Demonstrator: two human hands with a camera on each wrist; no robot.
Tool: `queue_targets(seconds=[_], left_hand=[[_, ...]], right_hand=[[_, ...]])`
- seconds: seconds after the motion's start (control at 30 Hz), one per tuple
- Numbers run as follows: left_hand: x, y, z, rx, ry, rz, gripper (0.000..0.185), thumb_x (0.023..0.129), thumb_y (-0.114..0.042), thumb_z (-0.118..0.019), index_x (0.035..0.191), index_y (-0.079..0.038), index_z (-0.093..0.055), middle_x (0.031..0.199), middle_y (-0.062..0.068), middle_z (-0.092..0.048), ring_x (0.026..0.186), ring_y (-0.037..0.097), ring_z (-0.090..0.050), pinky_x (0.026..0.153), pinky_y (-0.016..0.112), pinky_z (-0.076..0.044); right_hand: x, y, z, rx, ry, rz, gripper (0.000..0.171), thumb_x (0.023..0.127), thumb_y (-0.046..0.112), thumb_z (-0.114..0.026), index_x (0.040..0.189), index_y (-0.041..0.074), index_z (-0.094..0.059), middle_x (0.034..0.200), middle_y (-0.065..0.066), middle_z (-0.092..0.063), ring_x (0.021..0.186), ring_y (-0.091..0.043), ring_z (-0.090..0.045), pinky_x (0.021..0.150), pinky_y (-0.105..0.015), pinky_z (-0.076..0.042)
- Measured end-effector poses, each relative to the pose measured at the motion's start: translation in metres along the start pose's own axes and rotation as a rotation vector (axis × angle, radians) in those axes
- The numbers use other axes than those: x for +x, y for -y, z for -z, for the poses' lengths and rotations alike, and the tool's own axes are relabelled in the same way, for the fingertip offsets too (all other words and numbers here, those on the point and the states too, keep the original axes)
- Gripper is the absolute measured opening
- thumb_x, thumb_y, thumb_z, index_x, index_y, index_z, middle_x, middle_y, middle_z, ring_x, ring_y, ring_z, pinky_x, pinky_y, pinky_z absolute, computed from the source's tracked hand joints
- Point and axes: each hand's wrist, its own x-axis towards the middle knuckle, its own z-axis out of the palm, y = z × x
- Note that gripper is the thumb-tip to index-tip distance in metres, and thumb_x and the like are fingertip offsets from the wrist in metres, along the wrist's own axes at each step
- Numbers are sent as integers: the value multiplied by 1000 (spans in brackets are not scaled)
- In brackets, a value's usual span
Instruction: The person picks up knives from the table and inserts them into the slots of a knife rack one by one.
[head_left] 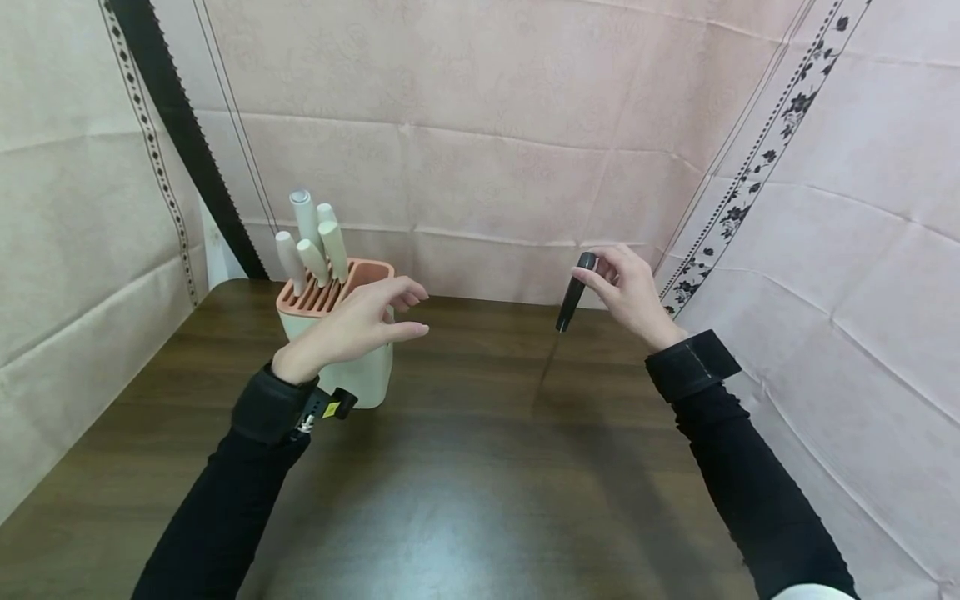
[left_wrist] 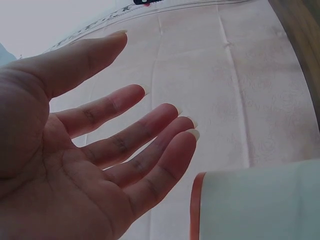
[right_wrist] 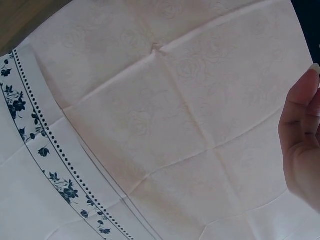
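Right hand at 2 o'clock over the dark wood-grain counter: thumb and fingers pinch the top end of a slim black rod-shaped tool. Tool hangs tilted, lower tip toward 7 o'clock, above the counter, not touching it. Can't tell what the tool is; a thin line below its tip may be a blade or just a reflection. Right wrist view shows only fingertips at the frame edge against the pink cloth backdrop; the tool is out of that view.

Left hand at 10 o'clock: fingers released, spread and near straight, holding nothing. Left wrist view confirms an open palm, with daylight between the fingers. Hand hovers in front of the cream knife block with salmon-pink slotted top, overlapping it in the head view; contact can't be confirmed. Block's rim sits just beside the little finger.

Four pale cream knife handles stick up from the block's slots, leaning toward 11 o'clock.

Tool and block are well apart.
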Motion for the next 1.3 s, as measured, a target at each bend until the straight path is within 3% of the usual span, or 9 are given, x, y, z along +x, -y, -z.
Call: queue_targets(seconds=[0.27,0.93,1.3], left_hand=[[2,-2,-3,-15,20,26,42,89,-23,-69,125,-7,-55,120,9,-60,109,23,-56,91,39,-50],[8,-6,-10,-43,28,14,41,88,-20,-71,123,-4,-56,117,12,-62,110,25,-57,91,43,-52],[12,-8,-13,-27,36,4,43,87,-21,-72,123,-4,-55,117,14,-62,107,25,-58,89,42,-53]], right_hand=[[0,7,-4,28,16,8,27,86,12,-72,109,0,-66,80,-9,-55,68,-9,-47,60,-12,-35],[3,29,-7,53,91,39,21,90,17,-68,106,4,-66,80,-8,-57,69,-13,-50,60,-18,-38],[3,40,-8,55,87,75,19,88,16,-70,101,3,-67,78,-7,-57,66,-13,-49,59,-17,-38]])
